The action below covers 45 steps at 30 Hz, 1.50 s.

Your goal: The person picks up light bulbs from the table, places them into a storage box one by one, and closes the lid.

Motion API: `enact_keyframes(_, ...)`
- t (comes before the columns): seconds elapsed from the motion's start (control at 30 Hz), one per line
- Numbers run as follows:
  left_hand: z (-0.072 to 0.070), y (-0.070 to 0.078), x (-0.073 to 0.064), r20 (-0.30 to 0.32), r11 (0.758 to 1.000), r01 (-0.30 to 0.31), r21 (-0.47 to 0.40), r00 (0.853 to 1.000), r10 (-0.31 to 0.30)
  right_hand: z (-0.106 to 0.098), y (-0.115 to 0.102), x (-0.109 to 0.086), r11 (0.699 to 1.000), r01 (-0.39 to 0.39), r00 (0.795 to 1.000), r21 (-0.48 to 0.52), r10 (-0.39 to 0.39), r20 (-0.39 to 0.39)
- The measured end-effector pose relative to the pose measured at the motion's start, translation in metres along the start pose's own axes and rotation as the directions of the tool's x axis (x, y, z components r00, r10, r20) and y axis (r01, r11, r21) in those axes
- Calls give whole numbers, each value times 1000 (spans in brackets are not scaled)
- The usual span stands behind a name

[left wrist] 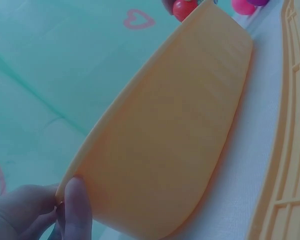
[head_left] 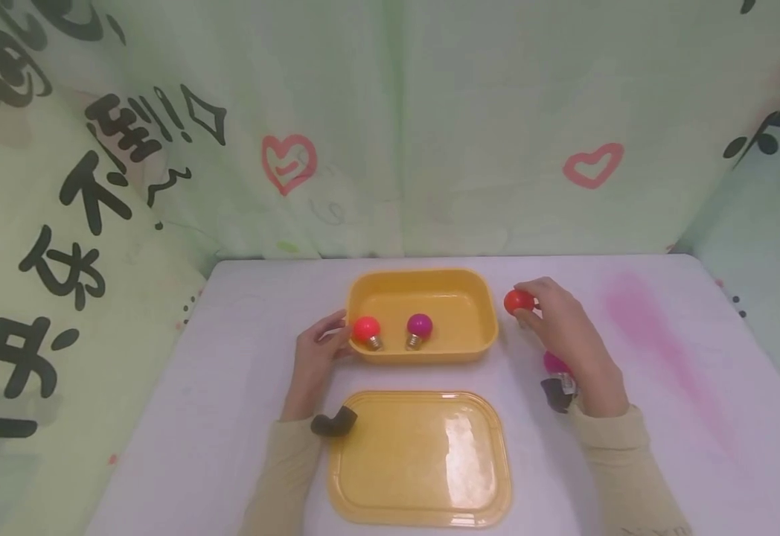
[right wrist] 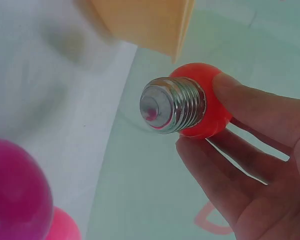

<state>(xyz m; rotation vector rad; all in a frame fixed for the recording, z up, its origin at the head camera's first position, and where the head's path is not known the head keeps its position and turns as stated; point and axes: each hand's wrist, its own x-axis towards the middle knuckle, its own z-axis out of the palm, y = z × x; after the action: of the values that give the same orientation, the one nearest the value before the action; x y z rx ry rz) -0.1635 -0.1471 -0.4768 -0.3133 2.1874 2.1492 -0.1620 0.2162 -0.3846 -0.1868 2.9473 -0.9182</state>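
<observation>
My right hand (head_left: 560, 320) pinches a red light bulb (head_left: 519, 301) by its globe, just right of the yellow plastic box (head_left: 423, 357). In the right wrist view, the bulb's silver screw base (right wrist: 172, 105) points away from the fingers. With thumb and fingers, my left hand (head_left: 316, 357) grips the box's left rim, clearly shown in the left wrist view. Inside the box lie a pinkish-red bulb (head_left: 366, 329) and a purple bulb (head_left: 420, 326). Under my right wrist, a magenta bulb (head_left: 554, 362) is partly hidden.
A yellow lid (head_left: 420, 458) lies flat on the white table (head_left: 216, 417), in front of the box. In the right wrist view, a purple bulb (right wrist: 17, 192) and a pink one (right wrist: 64, 227) show at lower left. A printed curtain (head_left: 430, 149) hangs behind the table.
</observation>
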Motion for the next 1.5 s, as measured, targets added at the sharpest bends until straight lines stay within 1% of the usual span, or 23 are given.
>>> enact_keyframes(0.03, 0, 0, 0, 1, 1000, 0, 0, 1000, 0, 0, -2, 0, 1000, 0, 1000, 0, 0, 1)
enact_keyframes(0.07, 1, 4, -3, 1, 1000, 7, 7, 1000, -7, 0, -4, 1, 1000, 11, 1000, -1, -11, -2)
enact_keyframes(0.2, -1, 6, -4, -8, 1000, 18, 14, 1000, -18, 1, -13, 4, 999, 37, 999, -11, -37, -4)
enact_keyframes(0.27, -2, 6, -4, -7, 1000, 14, 6, 1000, -14, 2, -18, 6, 999, 48, 999, -14, -48, -5)
enact_keyframes(0.3, -3, 2, -1, -9, 1000, 3, -6, 1000, -3, 3, -21, 7, 999, 40, 999, -13, -40, 1)
enact_keyframes(0.43, -3, 3, -2, -13, 1000, -21, -21, 1000, 21, 6, -30, 10, 1000, 21, 999, 17, -22, 25)
enact_keyframes(0.57, -2, 4, -3, -22, 1000, -9, 4, 1000, 9, 11, -37, 13, 999, 33, 999, 37, -35, 37)
enact_keyframes(0.77, -2, 5, -3, -23, 1000, -4, 3, 1000, 4, 25, -45, 19, 997, 62, 997, 34, -64, 45)
enact_keyframes(0.9, -2, 4, -2, -19, 1000, 3, 14, 1000, -3, 38, -47, 24, 995, 99, 994, 20, -100, 42)
enact_keyframes(1.1, -1, 2, -1, -20, 1000, 19, -5, 1000, -19, 53, -50, 28, 990, 139, 989, 13, -140, 53)
enact_keyframes(1.3, 1, 1, 0, -2, 1000, 19, 5, 1000, -19, 62, -52, 29, 990, 140, 989, 7, -140, 54)
enact_keyframes(1.5, 2, 0, 0, -11, 1000, 8, -9, 1000, -8, 69, -53, 32, 988, 155, 986, 6, -155, 58)
